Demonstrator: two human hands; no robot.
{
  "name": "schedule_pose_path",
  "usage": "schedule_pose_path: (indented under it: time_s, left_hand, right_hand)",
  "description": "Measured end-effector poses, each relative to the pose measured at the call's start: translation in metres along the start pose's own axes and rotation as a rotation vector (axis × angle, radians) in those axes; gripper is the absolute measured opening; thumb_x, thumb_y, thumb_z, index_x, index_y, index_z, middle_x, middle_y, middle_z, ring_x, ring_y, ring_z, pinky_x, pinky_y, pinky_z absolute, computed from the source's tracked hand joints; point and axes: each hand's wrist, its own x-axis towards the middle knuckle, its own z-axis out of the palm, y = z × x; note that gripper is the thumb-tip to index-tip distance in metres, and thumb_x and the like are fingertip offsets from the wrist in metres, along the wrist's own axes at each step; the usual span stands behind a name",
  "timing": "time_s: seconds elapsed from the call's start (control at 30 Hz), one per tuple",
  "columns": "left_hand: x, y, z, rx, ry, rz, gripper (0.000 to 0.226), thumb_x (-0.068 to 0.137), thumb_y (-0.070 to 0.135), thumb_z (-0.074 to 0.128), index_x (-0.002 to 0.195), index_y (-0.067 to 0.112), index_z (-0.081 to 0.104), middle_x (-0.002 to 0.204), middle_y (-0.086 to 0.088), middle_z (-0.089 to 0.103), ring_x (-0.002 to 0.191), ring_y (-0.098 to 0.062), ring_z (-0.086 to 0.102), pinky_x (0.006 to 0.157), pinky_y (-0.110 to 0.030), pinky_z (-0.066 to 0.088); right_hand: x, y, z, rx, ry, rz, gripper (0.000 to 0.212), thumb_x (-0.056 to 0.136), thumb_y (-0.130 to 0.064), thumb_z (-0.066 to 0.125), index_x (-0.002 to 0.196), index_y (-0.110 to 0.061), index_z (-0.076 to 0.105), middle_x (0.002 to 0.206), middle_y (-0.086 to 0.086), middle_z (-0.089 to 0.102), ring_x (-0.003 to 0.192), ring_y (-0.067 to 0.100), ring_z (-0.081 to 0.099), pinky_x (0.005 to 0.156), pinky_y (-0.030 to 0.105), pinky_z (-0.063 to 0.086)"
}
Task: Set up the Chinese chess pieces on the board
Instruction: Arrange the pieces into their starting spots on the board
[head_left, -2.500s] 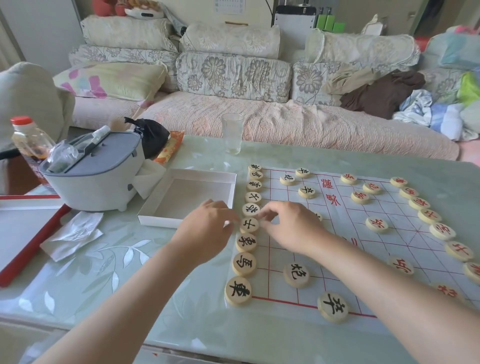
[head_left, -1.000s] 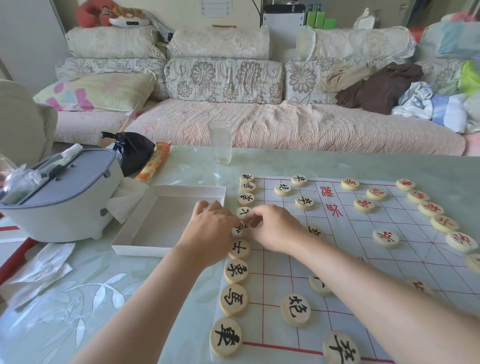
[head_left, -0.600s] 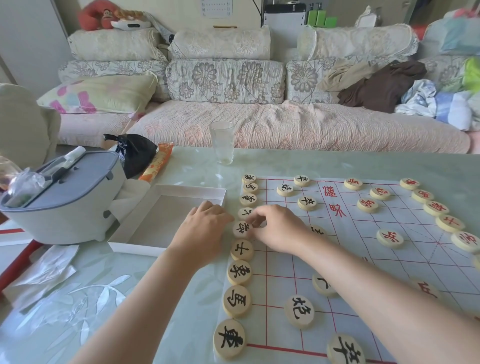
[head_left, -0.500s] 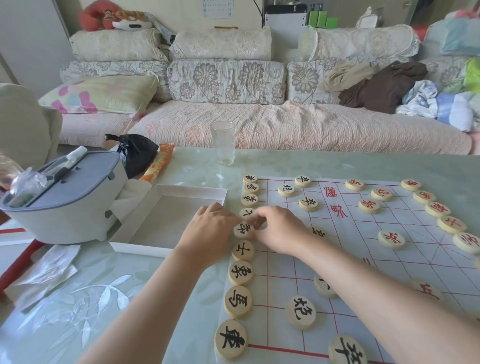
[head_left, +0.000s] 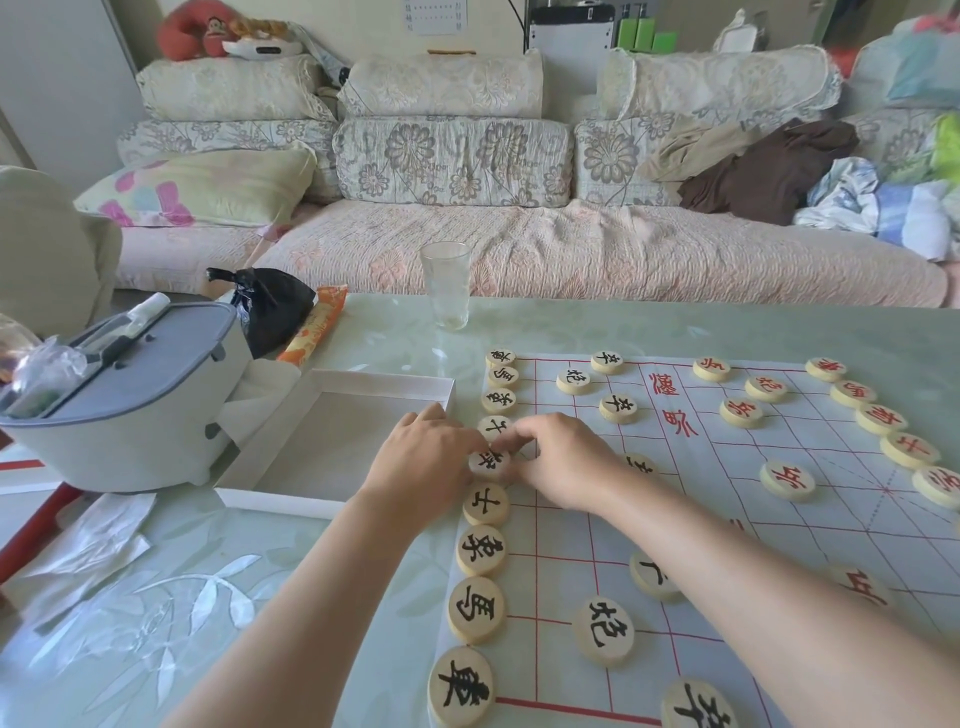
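Note:
A white board sheet (head_left: 727, 499) with red grid lines lies on the table. Round wooden pieces with black characters stand in a column along its left edge (head_left: 480, 550); red-lettered pieces (head_left: 787, 480) line the right side. My left hand (head_left: 423, 467) and my right hand (head_left: 563, 460) meet over the middle black piece (head_left: 488, 461) of that column. Fingertips of both hands pinch its rim as it rests on the sheet. My right forearm hides part of the board's lower right.
An empty white box lid (head_left: 332, 441) lies left of the board. A grey lidded container (head_left: 124, 395), a black bag (head_left: 272, 306), an orange packet (head_left: 314, 327) and a drinking glass (head_left: 445, 291) stand further back. A sofa (head_left: 519, 249) runs behind the table.
Both hands have moved up the black column from a lower piece to the middle piece. The camera has tilted a little, shifting the scene.

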Motion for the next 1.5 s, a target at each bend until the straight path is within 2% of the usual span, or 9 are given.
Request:
schedule_pose_path:
  time_s: [0.1, 0.27, 0.43, 0.6, 0.77, 1.03, 1.17, 1.3, 1.5]
  left_hand:
    - [-0.001, -0.003, -0.002, 0.007, 0.007, -0.012, 0.031, 0.087, 0.035, 0.062, 0.117, 0.036, 0.061, 0.106, 0.013, 0.066, 0.111, -0.015, 0.044, 0.091, -0.025, 0.031]
    - [-0.001, 0.002, -0.005, -0.01, -0.017, -0.009, 0.036, 0.087, 0.033, 0.062, 0.123, 0.036, 0.059, 0.112, 0.013, 0.064, 0.112, -0.015, 0.043, 0.094, -0.025, 0.031]
    - [0.0, 0.001, -0.004, -0.032, -0.032, -0.022, 0.036, 0.086, 0.031, 0.06, 0.122, 0.036, 0.059, 0.11, 0.012, 0.064, 0.111, -0.015, 0.043, 0.094, -0.024, 0.03]
    - [0.004, -0.006, -0.007, -0.095, 0.038, -0.069, 0.044, 0.086, 0.018, 0.057, 0.127, 0.03, 0.056, 0.119, 0.008, 0.06, 0.116, -0.017, 0.043, 0.098, -0.027, 0.032]
    - [0.019, -0.009, -0.004, -0.212, 0.022, -0.125, 0.038, 0.09, 0.01, 0.054, 0.126, 0.021, 0.06, 0.122, 0.0, 0.058, 0.116, -0.019, 0.045, 0.095, -0.027, 0.035]
    - [0.035, -0.004, 0.012, -0.18, -0.041, -0.093, 0.04, 0.09, 0.007, 0.048, 0.119, 0.029, 0.065, 0.123, 0.007, 0.061, 0.117, -0.017, 0.046, 0.095, -0.027, 0.033]
    - [0.036, -0.005, 0.014, -0.141, -0.019, -0.097, 0.043, 0.089, 0.008, 0.046, 0.122, 0.031, 0.062, 0.126, 0.009, 0.059, 0.117, -0.016, 0.044, 0.093, -0.027, 0.03]
    - [0.037, -0.005, 0.015, -0.087, -0.034, -0.079, 0.049, 0.089, 0.008, 0.044, 0.127, 0.036, 0.058, 0.126, 0.011, 0.059, 0.118, -0.016, 0.043, 0.095, -0.029, 0.03]
    - [0.037, -0.005, 0.017, -0.117, -0.026, -0.105, 0.045, 0.09, 0.011, 0.042, 0.125, 0.035, 0.057, 0.121, 0.012, 0.062, 0.118, -0.013, 0.044, 0.094, -0.027, 0.026]
  right_hand:
    - [0.0, 0.001, -0.002, 0.016, 0.005, 0.008, 0.024, 0.085, -0.03, 0.072, 0.106, -0.041, 0.069, 0.106, -0.021, 0.066, 0.085, 0.001, 0.059, 0.081, 0.027, 0.05]
    - [-0.001, 0.001, -0.001, 0.021, -0.001, 0.017, 0.026, 0.082, -0.034, 0.075, 0.106, -0.041, 0.069, 0.107, -0.021, 0.066, 0.099, 0.005, 0.062, 0.092, 0.029, 0.05]
    - [0.0, 0.003, 0.002, 0.01, -0.009, 0.018, 0.022, 0.081, -0.04, 0.076, 0.101, -0.043, 0.068, 0.105, -0.023, 0.066, 0.093, 0.005, 0.062, 0.087, 0.029, 0.051]
    - [0.008, 0.004, -0.009, 0.013, 0.088, 0.001, 0.016, 0.088, -0.03, 0.066, 0.102, -0.038, 0.067, 0.099, -0.019, 0.066, 0.082, 0.006, 0.061, 0.075, 0.026, 0.049]
    - [0.023, 0.006, -0.017, -0.114, 0.112, -0.014, 0.024, 0.089, -0.025, 0.066, 0.107, -0.041, 0.066, 0.109, -0.018, 0.064, 0.101, 0.01, 0.061, 0.083, 0.03, 0.05]
    - [0.029, 0.003, -0.012, -0.203, 0.079, -0.06, 0.026, 0.088, -0.041, 0.07, 0.113, -0.042, 0.07, 0.114, -0.017, 0.067, 0.104, 0.014, 0.062, 0.074, 0.028, 0.041]
    - [0.031, 0.003, -0.01, -0.165, 0.086, -0.064, 0.018, 0.088, -0.04, 0.07, 0.106, -0.042, 0.069, 0.104, -0.019, 0.062, 0.09, 0.009, 0.053, 0.073, 0.027, 0.038]
    - [0.032, 0.005, -0.013, -0.152, 0.075, -0.058, 0.018, 0.086, -0.044, 0.071, 0.104, -0.042, 0.069, 0.108, -0.018, 0.064, 0.09, 0.008, 0.052, 0.074, 0.026, 0.038]
    - [0.033, 0.007, -0.013, -0.121, 0.076, -0.044, 0.032, 0.078, -0.062, 0.073, 0.103, -0.042, 0.07, 0.104, -0.017, 0.064, 0.093, 0.01, 0.059, 0.071, 0.027, 0.038]
